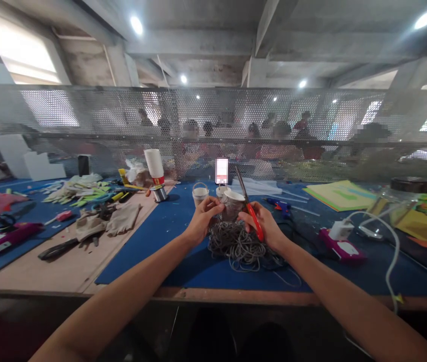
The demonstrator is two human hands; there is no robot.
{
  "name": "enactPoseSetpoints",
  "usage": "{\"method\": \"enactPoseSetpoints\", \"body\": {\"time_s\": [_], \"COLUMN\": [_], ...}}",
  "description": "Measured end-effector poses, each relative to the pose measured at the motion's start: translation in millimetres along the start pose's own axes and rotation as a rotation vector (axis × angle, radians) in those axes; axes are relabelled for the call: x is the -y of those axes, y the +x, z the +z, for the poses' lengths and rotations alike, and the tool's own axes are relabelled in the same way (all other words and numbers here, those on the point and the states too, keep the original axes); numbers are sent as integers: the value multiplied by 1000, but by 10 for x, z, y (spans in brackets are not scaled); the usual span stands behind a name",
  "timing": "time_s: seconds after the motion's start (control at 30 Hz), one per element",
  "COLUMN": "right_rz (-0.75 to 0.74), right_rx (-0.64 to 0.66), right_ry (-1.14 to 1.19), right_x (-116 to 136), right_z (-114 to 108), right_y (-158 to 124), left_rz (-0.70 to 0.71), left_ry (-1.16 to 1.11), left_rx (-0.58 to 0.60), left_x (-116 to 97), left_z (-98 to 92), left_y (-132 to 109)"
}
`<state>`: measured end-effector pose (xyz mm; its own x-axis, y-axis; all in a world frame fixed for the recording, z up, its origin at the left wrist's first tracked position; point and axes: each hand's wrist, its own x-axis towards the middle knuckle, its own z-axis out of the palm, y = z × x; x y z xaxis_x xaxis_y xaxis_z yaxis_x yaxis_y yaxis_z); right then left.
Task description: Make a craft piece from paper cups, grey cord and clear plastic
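Observation:
Above the pile of grey cord (232, 244), a white paper cup (235, 196) is held tilted, and its lower side looks grey. My left hand (204, 218) grips the cup from the left, fingers closed on its side. A pair of red-handled scissors (254, 220) sits in my right hand (266, 226), dark blades pointing up and away past the cup. The right fingertips are close to the cup; whether they touch it I cannot tell. Just behind stands a small white cup with a looped handle (200, 195).
A stack of paper cups (154, 163) stands at back left, near work gloves (122, 219) and a pink glue gun (2, 205). On the right are a blue glue gun (281, 207), a purple power strip (343, 247) with a white cable, and a lidded jar (394, 198). A perforated metal screen (205, 115) rises behind.

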<state>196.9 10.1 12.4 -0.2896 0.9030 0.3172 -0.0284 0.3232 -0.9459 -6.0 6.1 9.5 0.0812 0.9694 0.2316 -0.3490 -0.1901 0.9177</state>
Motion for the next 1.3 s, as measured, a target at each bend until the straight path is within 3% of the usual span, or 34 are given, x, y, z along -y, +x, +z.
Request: {"method": "enactPoseSetpoints", "body": {"time_s": [0.63, 0.87, 1.13, 1.3], "right_rz": [-23, 5, 22, 132], "right_rx": [92, 149, 323, 441], "right_ry": [38, 89, 87, 152], "right_x": [-88, -44, -26, -59], "right_z": [-32, -52, -57, -88], "right_y": [2, -28, -96, -97], "left_rz": [-54, -47, 18, 48], "left_ry": [-17, -30, -9, 30], "left_rx": [47, 13, -99, -137], "left_x": [-18, -20, -65, -87], "left_z": [-30, -43, -134, -168], "left_y": [6, 25, 111, 121]}}
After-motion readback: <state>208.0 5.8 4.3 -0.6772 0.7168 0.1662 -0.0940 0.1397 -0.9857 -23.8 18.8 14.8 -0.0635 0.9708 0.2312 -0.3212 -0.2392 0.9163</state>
